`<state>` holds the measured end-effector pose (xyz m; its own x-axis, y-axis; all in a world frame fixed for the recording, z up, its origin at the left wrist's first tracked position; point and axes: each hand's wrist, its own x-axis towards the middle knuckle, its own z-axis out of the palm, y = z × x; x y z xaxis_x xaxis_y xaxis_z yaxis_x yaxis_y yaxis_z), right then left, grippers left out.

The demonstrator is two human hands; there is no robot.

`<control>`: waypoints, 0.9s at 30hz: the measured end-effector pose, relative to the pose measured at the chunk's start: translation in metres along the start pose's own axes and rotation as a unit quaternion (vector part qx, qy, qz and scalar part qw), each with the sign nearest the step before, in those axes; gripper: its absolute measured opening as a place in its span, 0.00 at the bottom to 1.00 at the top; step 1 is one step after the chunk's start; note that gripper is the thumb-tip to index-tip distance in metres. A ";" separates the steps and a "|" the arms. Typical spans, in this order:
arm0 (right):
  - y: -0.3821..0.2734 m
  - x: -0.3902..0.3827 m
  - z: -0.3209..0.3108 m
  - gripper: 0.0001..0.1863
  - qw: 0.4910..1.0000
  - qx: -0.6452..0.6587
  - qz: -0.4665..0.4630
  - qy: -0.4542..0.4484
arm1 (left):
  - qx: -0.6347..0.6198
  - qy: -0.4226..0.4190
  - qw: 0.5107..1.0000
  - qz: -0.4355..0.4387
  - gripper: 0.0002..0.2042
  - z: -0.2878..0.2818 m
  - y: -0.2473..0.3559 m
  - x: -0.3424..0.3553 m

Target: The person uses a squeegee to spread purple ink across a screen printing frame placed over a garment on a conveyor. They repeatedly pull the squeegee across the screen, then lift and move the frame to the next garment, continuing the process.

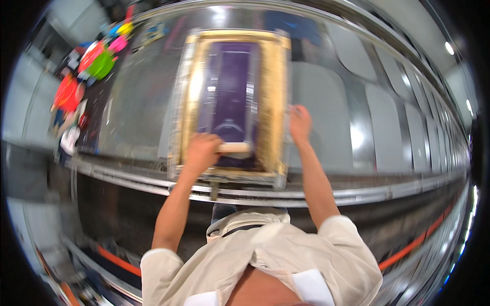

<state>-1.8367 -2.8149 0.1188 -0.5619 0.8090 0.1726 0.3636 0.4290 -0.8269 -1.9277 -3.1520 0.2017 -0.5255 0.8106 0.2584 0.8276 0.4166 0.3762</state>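
A screen-printing frame (pixel 273 102) with a yellowish border lies flat on the long table in front of me. Dark purple ink or mesh (pixel 234 86) fills its middle and looks wet and shiny. Near the close end of the frame, my left hand (pixel 202 149) is closed round the left end of a pale squeegee (pixel 236 148), which lies crosswise over the purple area. My right hand (pixel 300 123) is at the frame's right edge, its fingers bent against the side; motion blur softens the exact grip.
Grey flat panels (pixel 319 104) lie in rows along the table to the right. Brightly coloured tubs, among them a green one (pixel 99 65) and a red one (pixel 67 93), crowd the far left. A metal rail (pixel 352 196) runs along the table's near edge.
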 end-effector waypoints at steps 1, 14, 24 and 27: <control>-0.022 -0.017 0.023 0.11 0.997 0.057 0.053 -0.002 | 0.014 -0.004 1.000 0.007 0.13 -0.015 -0.019 -0.016; -0.068 -0.022 0.028 0.11 0.998 0.013 0.054 0.036 | 0.036 -0.033 0.998 0.045 0.17 -0.040 -0.024 -0.079; -0.054 -0.019 0.031 0.14 0.993 -0.089 0.068 -0.023 | 0.026 -0.050 0.995 0.081 0.21 -0.023 -0.083 0.030; -0.086 -0.001 0.017 0.09 0.954 -0.198 0.181 -0.133 | 0.031 -0.023 0.994 0.101 0.19 -0.001 -0.134 0.112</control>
<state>-1.8800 -2.8589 0.1809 -0.4955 0.8252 -0.2711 0.7921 0.3012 -0.5310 -2.0977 -3.1177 0.1812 -0.3386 0.8978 0.2816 0.9267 0.2664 0.2649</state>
